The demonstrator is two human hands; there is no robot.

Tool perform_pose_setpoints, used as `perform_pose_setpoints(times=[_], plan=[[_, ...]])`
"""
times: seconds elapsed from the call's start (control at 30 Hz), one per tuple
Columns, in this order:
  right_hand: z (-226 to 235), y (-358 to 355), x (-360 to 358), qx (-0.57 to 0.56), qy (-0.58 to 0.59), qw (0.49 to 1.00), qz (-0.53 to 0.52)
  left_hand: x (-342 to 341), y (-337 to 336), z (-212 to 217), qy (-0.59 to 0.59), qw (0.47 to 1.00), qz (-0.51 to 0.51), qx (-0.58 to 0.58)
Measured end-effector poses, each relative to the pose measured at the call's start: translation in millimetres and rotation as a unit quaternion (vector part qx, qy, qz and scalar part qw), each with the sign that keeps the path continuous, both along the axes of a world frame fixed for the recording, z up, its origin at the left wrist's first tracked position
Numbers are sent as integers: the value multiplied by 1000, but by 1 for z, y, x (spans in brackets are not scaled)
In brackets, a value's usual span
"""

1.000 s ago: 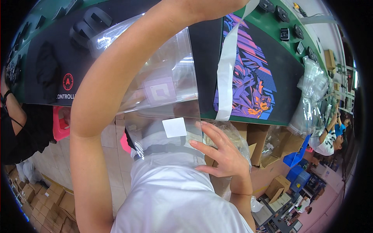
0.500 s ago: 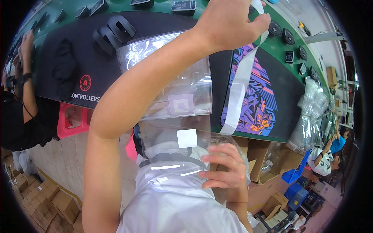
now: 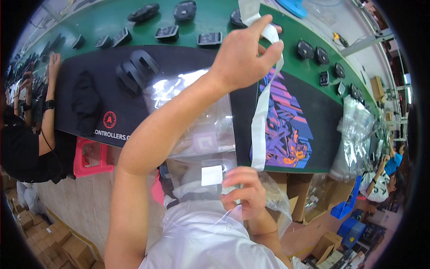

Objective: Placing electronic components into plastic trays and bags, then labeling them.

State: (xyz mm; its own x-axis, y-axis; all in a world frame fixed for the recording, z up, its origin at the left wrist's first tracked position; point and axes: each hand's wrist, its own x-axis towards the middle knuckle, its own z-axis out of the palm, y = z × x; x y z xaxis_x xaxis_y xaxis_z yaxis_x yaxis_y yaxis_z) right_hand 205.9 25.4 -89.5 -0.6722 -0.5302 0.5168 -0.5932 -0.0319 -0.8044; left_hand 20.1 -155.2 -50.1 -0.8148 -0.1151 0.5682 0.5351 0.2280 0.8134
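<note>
My left hand (image 3: 244, 56) reaches across the table with thumb and fingers closed on a white label strip (image 3: 261, 121). The strip's lower end hangs past the table edge, and a paler square shows at its upper end. Below the forearm, several clear plastic bags (image 3: 210, 112) lie stacked on the black mat; one square sticker shows on them. The lowest clear plastic bag (image 3: 183, 179) hangs over the table edge in front of my white shirt, with a white square label (image 3: 211, 175) on it. My right hand (image 3: 245, 190) grips this bag's right side beside the label, fingers curled.
A patterned purple and orange mat (image 3: 286, 121) lies at right, a clear bag pile (image 3: 354, 134) beyond. Dark curved plastic parts (image 3: 136, 71) and a black cloth (image 3: 86, 98) lie left. Small dark devices (image 3: 185, 10) line the green table. Another person's hand (image 3: 53, 62) works far left.
My left hand has moved left and slightly down in view with the strip. My right hand has shifted left and its fingers have curled in. The view has shifted, showing more of the table's back.
</note>
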Motion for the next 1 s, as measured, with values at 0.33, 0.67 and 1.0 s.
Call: perform_pose_setpoints(times=[0.33,0.67,1.0], plan=[[-2,-37,-48,159,21,985,-61,1,-9,0,-22,1000,-11,-7],[-18,-42,-51,34,-179,982,-44,9,-20,20,-117,941,-218,231],[-13,-42,-51,83,-201,970,-104,107,-75,112,-70,957,-261,105]])
